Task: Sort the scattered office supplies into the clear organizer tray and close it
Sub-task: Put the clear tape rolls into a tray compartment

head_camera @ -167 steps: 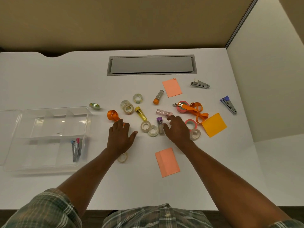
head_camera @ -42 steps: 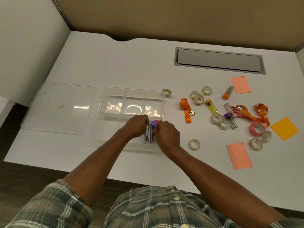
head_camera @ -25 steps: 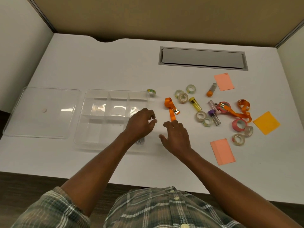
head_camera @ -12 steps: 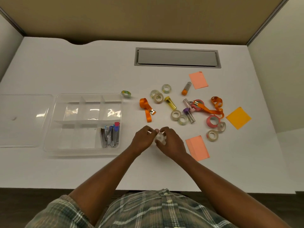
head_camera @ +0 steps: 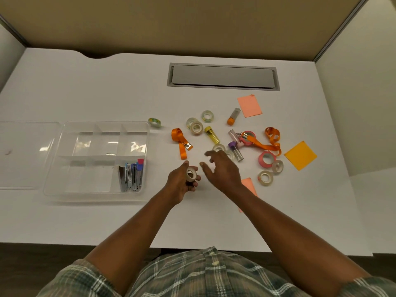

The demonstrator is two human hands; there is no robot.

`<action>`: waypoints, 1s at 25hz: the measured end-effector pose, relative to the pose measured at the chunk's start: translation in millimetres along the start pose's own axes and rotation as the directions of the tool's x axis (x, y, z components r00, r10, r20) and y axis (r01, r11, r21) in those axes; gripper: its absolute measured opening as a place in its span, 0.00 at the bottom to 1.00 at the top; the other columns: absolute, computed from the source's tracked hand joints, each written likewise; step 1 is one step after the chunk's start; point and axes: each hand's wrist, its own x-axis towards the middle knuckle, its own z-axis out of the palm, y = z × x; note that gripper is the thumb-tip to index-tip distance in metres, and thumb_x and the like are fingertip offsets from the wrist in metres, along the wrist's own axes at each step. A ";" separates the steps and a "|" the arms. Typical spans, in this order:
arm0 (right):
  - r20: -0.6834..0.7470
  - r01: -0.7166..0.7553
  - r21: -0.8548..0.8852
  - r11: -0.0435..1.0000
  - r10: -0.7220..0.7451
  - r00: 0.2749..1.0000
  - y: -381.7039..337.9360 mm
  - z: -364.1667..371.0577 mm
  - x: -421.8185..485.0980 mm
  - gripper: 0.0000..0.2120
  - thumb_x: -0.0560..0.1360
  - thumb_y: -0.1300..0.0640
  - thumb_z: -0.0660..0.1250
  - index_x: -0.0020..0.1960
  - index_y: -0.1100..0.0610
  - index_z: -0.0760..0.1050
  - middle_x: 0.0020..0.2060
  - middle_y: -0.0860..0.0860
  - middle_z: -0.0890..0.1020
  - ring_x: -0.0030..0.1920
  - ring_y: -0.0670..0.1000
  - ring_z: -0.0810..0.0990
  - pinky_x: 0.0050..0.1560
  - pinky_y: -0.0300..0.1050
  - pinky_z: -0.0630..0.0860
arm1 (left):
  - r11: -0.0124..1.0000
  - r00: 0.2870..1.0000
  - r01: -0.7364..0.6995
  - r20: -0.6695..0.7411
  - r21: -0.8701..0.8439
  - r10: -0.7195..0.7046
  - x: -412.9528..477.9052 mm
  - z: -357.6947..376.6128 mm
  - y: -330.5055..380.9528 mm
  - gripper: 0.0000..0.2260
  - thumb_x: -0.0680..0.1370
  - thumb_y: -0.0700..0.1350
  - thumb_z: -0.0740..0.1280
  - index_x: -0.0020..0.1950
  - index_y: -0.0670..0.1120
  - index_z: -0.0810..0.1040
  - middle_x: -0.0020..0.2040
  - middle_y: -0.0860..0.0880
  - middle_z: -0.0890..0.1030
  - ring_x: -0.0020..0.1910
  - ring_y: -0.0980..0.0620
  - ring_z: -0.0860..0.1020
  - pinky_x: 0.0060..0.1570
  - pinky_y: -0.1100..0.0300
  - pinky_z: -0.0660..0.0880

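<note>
Bench point(head_camera: 85, 82) with clear organizer tray point(head_camera: 96, 197) at left of frame, its lid point(head_camera: 27, 155) off and lying beside it at the far left. Half a second before, both hands had met on one clear tape roll point(head_camera: 191, 174). Here the left hand point(head_camera: 179, 184) alone gripped it at centre frame, off the bench. The right hand point(head_camera: 222, 170), empty and fingers spread, reached toward the rolls just above it. The person appeared to be gathering rolls before a trip to the tray, so the sorting was barely begun. Only the tray's lower right compartment was filled, with metal clip tools point(head_camera: 130, 175) whose number was unclear.

Loose on the bench, right of centre:
- Three sticky notes: two pink point(head_camera: 249, 106), one partly under the right forearm, and one orange.
- Two orange lanyards point(head_camera: 181, 142).
- Four capped tubes point(head_camera: 211, 135).
- Ten rolls: seven clear, two pink point(head_camera: 266, 160) and one green-patterned point(head_camera: 154, 122).
</note>
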 end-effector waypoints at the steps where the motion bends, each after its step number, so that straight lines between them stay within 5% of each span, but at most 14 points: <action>1: 0.001 -0.047 -0.085 0.995 0.047 0.999 4.3 -2.7 6.4 0.21 0.77 0.43 0.66 0.67 0.50 0.72 0.54 0.50 0.81 0.50 0.50 0.81 0.45 0.46 0.78 | 1.000 1.000 -0.007 -0.005 0.022 0.007 -0.9 -2.6 -0.7 0.21 0.84 0.54 0.56 0.59 0.39 0.79 0.45 0.38 0.82 0.34 0.47 0.76 0.33 0.57 0.73; 4: 0.140 -0.159 -0.326 0.932 0.214 0.967 15.1 -10.5 22.8 0.22 0.79 0.47 0.62 0.71 0.52 0.67 0.54 0.54 0.81 0.54 0.56 0.81 0.48 0.48 0.76 | 0.999 1.000 -0.014 -0.014 0.042 0.015 -4.7 -11.4 -3.3 0.21 0.84 0.54 0.56 0.59 0.39 0.79 0.47 0.38 0.82 0.34 0.47 0.76 0.33 0.57 0.73; 12: 0.139 -0.052 -0.476 0.878 0.134 0.981 23.6 2.0 26.8 0.10 0.80 0.56 0.60 0.59 0.56 0.75 0.49 0.55 0.81 0.47 0.56 0.81 0.38 0.44 0.69 | 1.000 1.000 -0.024 -0.013 -0.007 0.024 -17.4 -42.7 -6.2 0.22 0.84 0.54 0.56 0.58 0.38 0.80 0.47 0.37 0.83 0.32 0.48 0.75 0.30 0.58 0.71; 19: -0.022 -0.128 0.112 0.985 0.131 0.991 -42.2 34.8 27.9 0.09 0.76 0.49 0.69 0.53 0.53 0.79 0.51 0.53 0.77 0.45 0.50 0.77 0.44 0.46 0.78 | 0.984 0.988 -0.152 0.006 -0.094 0.153 -28.5 -85.7 4.3 0.22 0.83 0.49 0.51 0.55 0.36 0.80 0.42 0.37 0.81 0.30 0.49 0.74 0.28 0.60 0.67; 23: 0.194 -0.336 0.539 0.772 0.275 0.942 -106.9 51.9 34.3 0.10 0.77 0.46 0.67 0.49 0.53 0.77 0.48 0.48 0.82 0.45 0.50 0.84 0.43 0.47 0.82 | 0.961 0.970 -0.244 -0.041 -0.134 0.240 -35.5 -123.3 22.8 0.19 0.81 0.46 0.52 0.55 0.37 0.80 0.41 0.39 0.80 0.31 0.49 0.73 0.29 0.60 0.68; 25: 0.254 -0.361 0.603 0.711 0.258 0.932 -133.1 61.9 38.9 0.11 0.77 0.47 0.68 0.50 0.55 0.78 0.48 0.48 0.82 0.45 0.50 0.85 0.40 0.44 0.83 | 0.957 0.962 -0.266 -0.091 -0.115 0.256 -38.1 -141.8 33.6 0.15 0.79 0.44 0.56 0.54 0.39 0.81 0.40 0.41 0.80 0.34 0.48 0.75 0.32 0.58 0.71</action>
